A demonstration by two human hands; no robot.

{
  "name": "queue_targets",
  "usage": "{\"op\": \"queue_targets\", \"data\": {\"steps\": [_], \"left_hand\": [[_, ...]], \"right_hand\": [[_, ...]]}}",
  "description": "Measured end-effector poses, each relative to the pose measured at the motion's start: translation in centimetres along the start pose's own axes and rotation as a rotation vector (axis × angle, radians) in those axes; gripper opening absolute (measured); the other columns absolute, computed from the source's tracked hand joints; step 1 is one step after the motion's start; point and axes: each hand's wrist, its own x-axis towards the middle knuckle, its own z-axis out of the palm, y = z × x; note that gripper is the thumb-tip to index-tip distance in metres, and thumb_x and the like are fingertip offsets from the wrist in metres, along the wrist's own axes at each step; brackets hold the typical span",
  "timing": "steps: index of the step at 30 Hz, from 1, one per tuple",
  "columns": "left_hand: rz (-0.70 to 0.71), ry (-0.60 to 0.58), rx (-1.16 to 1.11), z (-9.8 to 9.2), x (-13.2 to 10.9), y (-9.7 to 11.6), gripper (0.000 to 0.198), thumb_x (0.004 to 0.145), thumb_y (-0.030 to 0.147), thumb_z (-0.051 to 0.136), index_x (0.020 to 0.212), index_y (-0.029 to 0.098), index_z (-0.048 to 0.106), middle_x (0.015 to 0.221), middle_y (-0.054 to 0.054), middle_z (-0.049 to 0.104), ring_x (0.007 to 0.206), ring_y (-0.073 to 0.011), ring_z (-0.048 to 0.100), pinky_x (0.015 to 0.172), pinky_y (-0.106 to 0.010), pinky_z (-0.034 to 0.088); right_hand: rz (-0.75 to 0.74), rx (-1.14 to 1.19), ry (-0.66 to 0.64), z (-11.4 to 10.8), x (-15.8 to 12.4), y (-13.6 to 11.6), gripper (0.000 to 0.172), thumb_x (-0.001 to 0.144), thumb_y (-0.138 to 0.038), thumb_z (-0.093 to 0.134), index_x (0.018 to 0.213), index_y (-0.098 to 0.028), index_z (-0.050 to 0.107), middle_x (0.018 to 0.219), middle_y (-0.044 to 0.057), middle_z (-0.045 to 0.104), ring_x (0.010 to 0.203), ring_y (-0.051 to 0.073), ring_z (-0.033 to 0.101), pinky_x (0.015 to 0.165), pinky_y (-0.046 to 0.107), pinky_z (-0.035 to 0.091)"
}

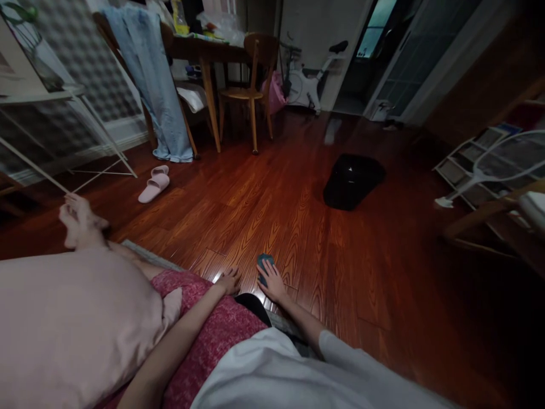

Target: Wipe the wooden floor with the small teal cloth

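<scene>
I sit low over a wooden floor (298,216). My left hand (230,281) rests palm down on the boards just past a red patterned blanket (213,335), fingers stretched out and holding nothing. Close beside it, my right hand (272,282) lies on the floor with its fingers over a small dark teal object (264,262); whether they grip it or only cover it is unclear. A pink pillow (72,324) lies on my left, and bare feet (79,221) show beyond it.
A black bin (352,182) stands mid-floor ahead. Pink slippers (155,183) lie to the left near a white rack (85,136). A wooden table (204,54) and chair (255,85), blue hanging clothes (153,79), an exercise bike (315,79) and a white fan (506,165) ring the room.
</scene>
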Motion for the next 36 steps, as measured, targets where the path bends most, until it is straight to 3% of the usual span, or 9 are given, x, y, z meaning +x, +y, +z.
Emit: {"op": "queue_targets", "data": {"steps": [4, 8, 12, 15, 17, 22, 27, 32, 36], "left_hand": [[0.005, 0.013, -0.012, 0.1, 0.0, -0.1, 0.073, 0.092, 0.038, 0.052, 0.16, 0.024, 0.026, 0.169, -0.014, 0.01, 0.154, -0.0318, 0.012, 0.12, -0.056, 0.022], [0.018, 0.024, -0.014, 0.2, 0.1, -0.1, 0.072, 0.092, 0.039, 0.051, 0.159, 0.027, 0.027, 0.168, -0.013, 0.012, 0.154, -0.0322, 0.012, 0.118, -0.058, 0.023], [-0.003, 0.014, -0.004, -0.1, -0.1, 0.1, 0.074, 0.092, 0.04, 0.053, 0.159, 0.023, 0.027, 0.168, -0.015, 0.013, 0.154, -0.032, 0.013, 0.119, -0.056, 0.023], [-0.007, 0.013, -0.006, -0.2, -0.2, 0.2, 0.073, 0.092, 0.04, 0.054, 0.159, 0.024, 0.029, 0.168, -0.015, 0.015, 0.154, -0.0322, 0.014, 0.119, -0.056, 0.023], [-0.001, 0.022, -0.009, -0.2, -0.1, 0.2, 0.072, 0.092, 0.042, 0.054, 0.158, 0.027, 0.03, 0.168, -0.014, 0.017, 0.153, -0.033, 0.015, 0.118, -0.058, 0.024], [0.01, 0.032, -0.025, 0.0, 0.2, 0.1, 0.072, 0.091, 0.043, 0.054, 0.158, 0.028, 0.031, 0.168, -0.013, 0.018, 0.153, -0.0338, 0.017, 0.118, -0.059, 0.025], [0.015, 0.055, -0.066, 0.2, 0.4, -0.1, 0.074, 0.089, 0.04, 0.056, 0.158, 0.027, 0.032, 0.167, -0.014, 0.019, 0.152, -0.0349, 0.018, 0.118, -0.06, 0.023], [0.02, 0.061, -0.073, 0.1, 0.1, 0.1, 0.073, 0.09, 0.041, 0.055, 0.157, 0.026, 0.033, 0.168, -0.014, 0.016, 0.152, -0.0353, 0.018, 0.118, -0.061, 0.023], [-0.005, 0.043, -0.076, -0.2, 0.0, 0.3, 0.072, 0.091, 0.041, 0.056, 0.157, 0.025, 0.033, 0.168, -0.014, 0.016, 0.153, -0.0347, 0.018, 0.119, -0.059, 0.022]], "right_hand": [[-0.128, 0.003, -0.027, -1.7, -5.1, 3.8, 0.061, 0.099, -0.044, 0.044, 0.158, -0.033, 0.031, 0.166, 0.003, 0.027, 0.152, 0.021, 0.023, 0.122, 0.043, 0.022], [0.108, -0.057, 0.057, -3.2, -7.9, 9.5, 0.057, 0.1, -0.043, 0.037, 0.156, -0.029, 0.036, 0.165, 0.005, 0.032, 0.152, 0.021, 0.024, 0.121, 0.044, 0.025], [0.504, -0.065, 0.243, -2.7, -5.9, 12.1, 0.06, 0.1, -0.046, 0.028, 0.153, -0.021, 0.042, 0.163, 0.012, 0.034, 0.152, 0.026, 0.023, 0.119, 0.051, 0.025], [0.756, -0.034, 0.445, -1.4, -2.2, 11.0, 0.066, 0.099, -0.047, 0.024, 0.154, -0.015, 0.041, 0.162, 0.019, 0.032, 0.152, 0.033, 0.021, 0.117, 0.061, 0.022], [0.802, -0.026, 0.486, -0.5, 0.1, 9.3, 0.067, 0.099, -0.048, 0.024, 0.154, -0.012, 0.04, 0.162, 0.022, 0.031, 0.152, 0.035, 0.021, 0.115, 0.063, 0.022], [0.423, -0.064, 0.212, 1.2, 1.9, 3.2, 0.063, 0.1, -0.046, 0.03, 0.157, -0.02, 0.035, 0.166, 0.014, 0.027, 0.154, 0.028, 0.02, 0.119, 0.054, 0.023], [-0.019, -0.02, 0.012, 0.9, -2.3, -0.7, 0.061, 0.101, -0.049, 0.037, 0.159, -0.031, 0.029, 0.167, 0.005, 0.025, 0.154, 0.023, 0.02, 0.122, 0.048, 0.024], [-0.216, 0.01, -0.11, -2.2, -6.9, 3.5, 0.061, 0.1, -0.046, 0.041, 0.158, -0.034, 0.027, 0.167, 0.002, 0.026, 0.153, 0.021, 0.023, 0.122, 0.044, 0.025], [0.005, -0.036, -0.004, -2.9, -7.3, 8.9, 0.058, 0.1, -0.046, 0.036, 0.156, -0.03, 0.036, 0.164, 0.005, 0.032, 0.152, 0.022, 0.026, 0.121, 0.047, 0.026]]}}
